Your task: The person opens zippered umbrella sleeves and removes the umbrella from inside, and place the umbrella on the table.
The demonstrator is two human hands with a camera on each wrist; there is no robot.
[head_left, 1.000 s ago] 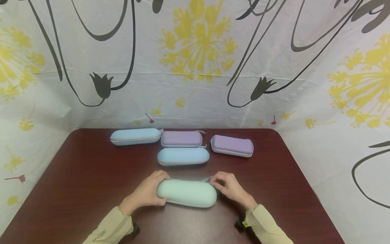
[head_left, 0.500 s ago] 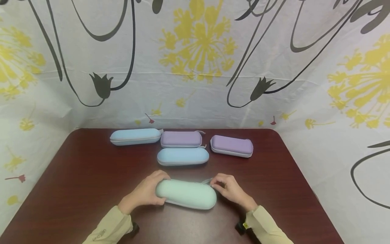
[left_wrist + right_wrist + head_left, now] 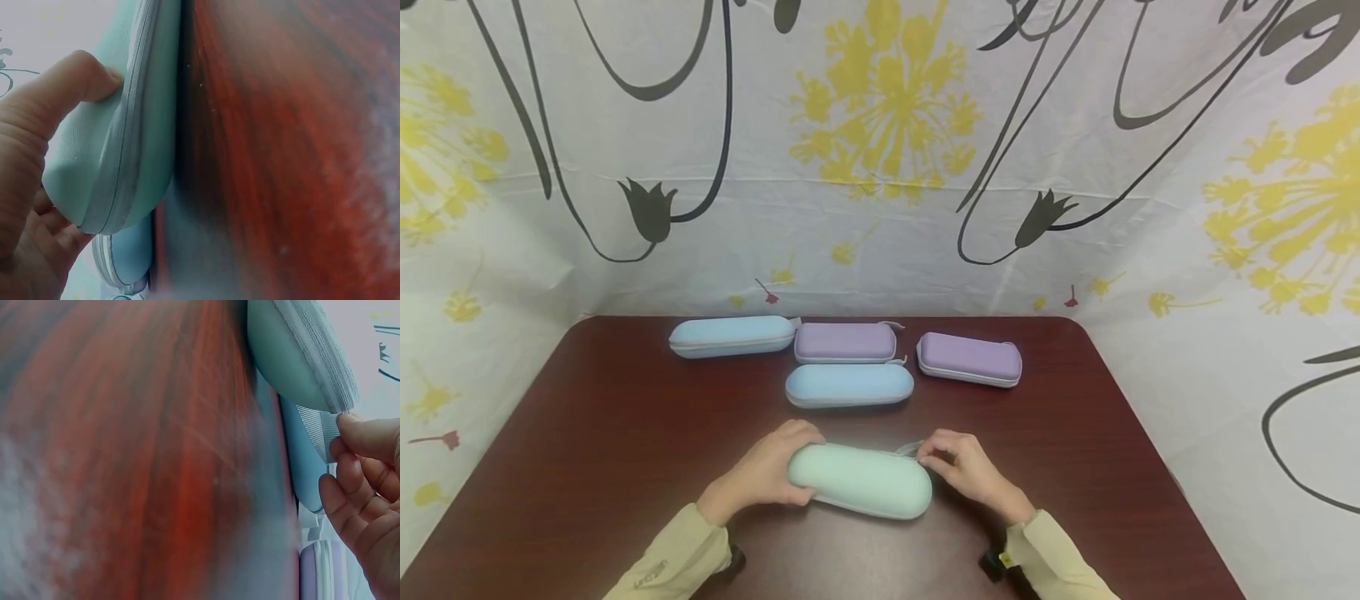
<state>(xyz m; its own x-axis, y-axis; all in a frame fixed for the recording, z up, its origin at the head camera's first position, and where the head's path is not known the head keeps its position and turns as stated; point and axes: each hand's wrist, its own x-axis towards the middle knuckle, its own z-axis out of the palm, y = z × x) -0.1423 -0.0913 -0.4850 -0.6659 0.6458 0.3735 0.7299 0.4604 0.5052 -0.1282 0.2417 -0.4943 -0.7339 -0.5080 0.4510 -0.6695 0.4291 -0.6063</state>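
Observation:
A mint-green zippered case (image 3: 861,481) lies closed near the middle of the table, its right end angled toward me. My left hand (image 3: 763,471) grips its left end; in the left wrist view the thumb (image 3: 94,81) presses the green shell beside the grey zipper (image 3: 128,119), with fingers behind. At the far right corner, my right hand (image 3: 973,477) pinches something small at the zipper's end between thumb and fingertips. What it pinches is mostly hidden, probably the zipper pull. A pale ribbed strap loop (image 3: 320,428) shows just beside those fingertips.
Behind the green case lies a blue case (image 3: 850,385). Farther back are another blue case (image 3: 732,336), a purple case (image 3: 846,342) and a second purple case (image 3: 970,359) at the right. A patterned cloth (image 3: 880,250) hangs around the dark red table (image 3: 625,433).
The green case's right end has swung slightly toward me. My left hand has shifted a little to the right with it, while the right hand stays almost in place, still pinching.

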